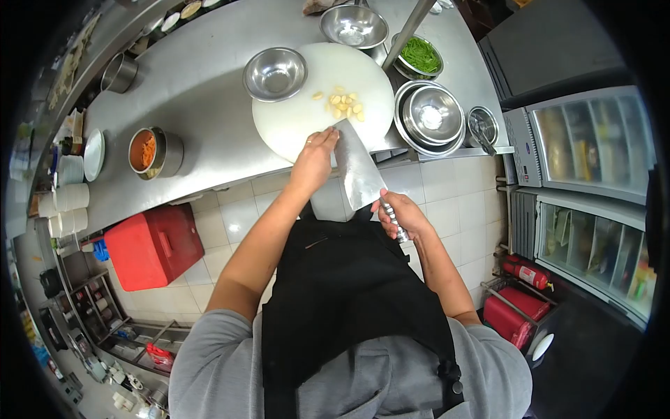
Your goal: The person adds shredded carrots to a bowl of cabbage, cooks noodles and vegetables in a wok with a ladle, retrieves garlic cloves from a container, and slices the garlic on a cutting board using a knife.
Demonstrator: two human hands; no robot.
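Observation:
A wide cleaver (358,167) reaches over the near edge of a round white cutting board (279,133). My right hand (403,215) is wrapped round its metal handle. My left hand (315,159) lies at the blade's left edge near its far end, fingers together; whether it grips anything is unclear. Several pale peeled cloves (342,103), which look like garlic, lie on the board just beyond the blade. An empty steel bowl (275,74) sits on the board's far left edge.
Stacked steel bowls (434,115), a bowl of chopped greens (419,56) and another bowl (354,26) stand right of and behind the board. A pot with orange shreds (146,152) is at left. A post (410,31) rises near the board. A red box (155,246) stands below.

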